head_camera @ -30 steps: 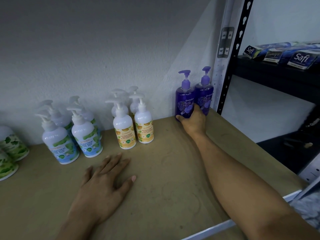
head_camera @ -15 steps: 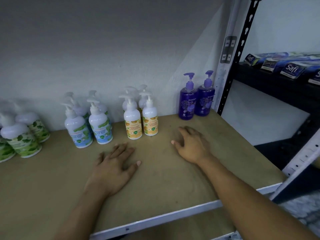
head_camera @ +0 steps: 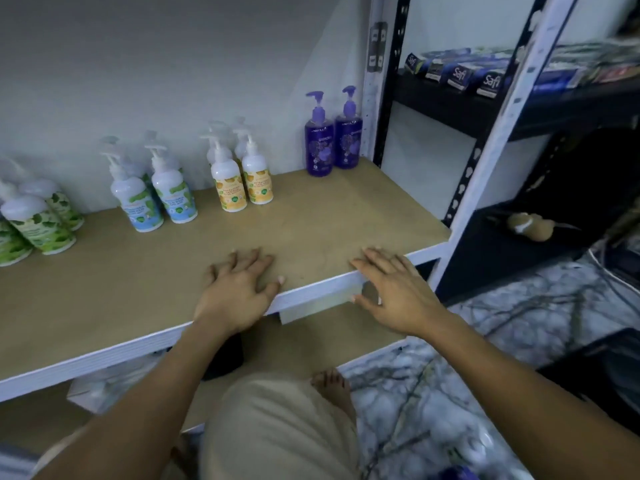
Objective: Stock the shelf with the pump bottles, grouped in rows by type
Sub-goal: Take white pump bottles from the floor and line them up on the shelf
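Along the back of the wooden shelf (head_camera: 311,220) stand pump bottles in groups. Two purple bottles (head_camera: 332,140) are at the far right by the post. Left of them are white bottles with orange labels (head_camera: 242,183), then white bottles with blue-green labels (head_camera: 156,199), then green-leaf bottles (head_camera: 31,223) at the left edge. My left hand (head_camera: 239,289) lies flat on the shelf's front edge, fingers spread, holding nothing. My right hand (head_camera: 394,292) rests over the front rail, fingers apart and empty.
A white upright post (head_camera: 498,133) and a black perforated post (head_camera: 391,81) frame the right side. A dark shelf to the right holds Safi boxes (head_camera: 460,76). Below are a lower shelf board (head_camera: 311,341), marble-patterned floor (head_camera: 450,375), my knee and bare foot.
My right hand let go of the purple bottles and drew back to the front rail. The left hand slid back to the front edge. The view pulled away and down.
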### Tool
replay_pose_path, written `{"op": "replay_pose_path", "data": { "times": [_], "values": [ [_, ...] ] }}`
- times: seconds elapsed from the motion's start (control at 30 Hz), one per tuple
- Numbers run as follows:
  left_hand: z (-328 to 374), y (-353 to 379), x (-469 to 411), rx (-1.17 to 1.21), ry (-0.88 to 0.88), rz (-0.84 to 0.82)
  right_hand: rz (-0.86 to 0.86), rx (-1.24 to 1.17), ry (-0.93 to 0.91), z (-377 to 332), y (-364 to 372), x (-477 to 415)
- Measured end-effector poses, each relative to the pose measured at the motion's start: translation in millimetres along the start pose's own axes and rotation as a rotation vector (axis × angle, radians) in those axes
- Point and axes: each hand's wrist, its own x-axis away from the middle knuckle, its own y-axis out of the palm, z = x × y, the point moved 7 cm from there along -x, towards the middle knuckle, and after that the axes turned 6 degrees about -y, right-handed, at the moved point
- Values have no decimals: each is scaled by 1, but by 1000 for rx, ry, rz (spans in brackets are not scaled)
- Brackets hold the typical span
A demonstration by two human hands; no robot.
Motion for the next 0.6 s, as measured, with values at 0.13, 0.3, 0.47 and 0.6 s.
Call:
{"op": "replay_pose_path", "data": {
  "times": [0.13, 0.3, 0.47, 0.6],
  "values": [
    [63, 30, 48, -87, 92, 25, -35, -86, 88, 17, 6, 100],
    [159, 102, 120, 214, 308, -209, -117, -152, 283, 47, 32, 241],
    [230, 187, 190, 99, 530, -552, -207, -244, 517, 78, 76, 358],
    [253, 242, 207, 15, 517, -728, -266, -313, 679, 98, 117, 417]
  ]
}}
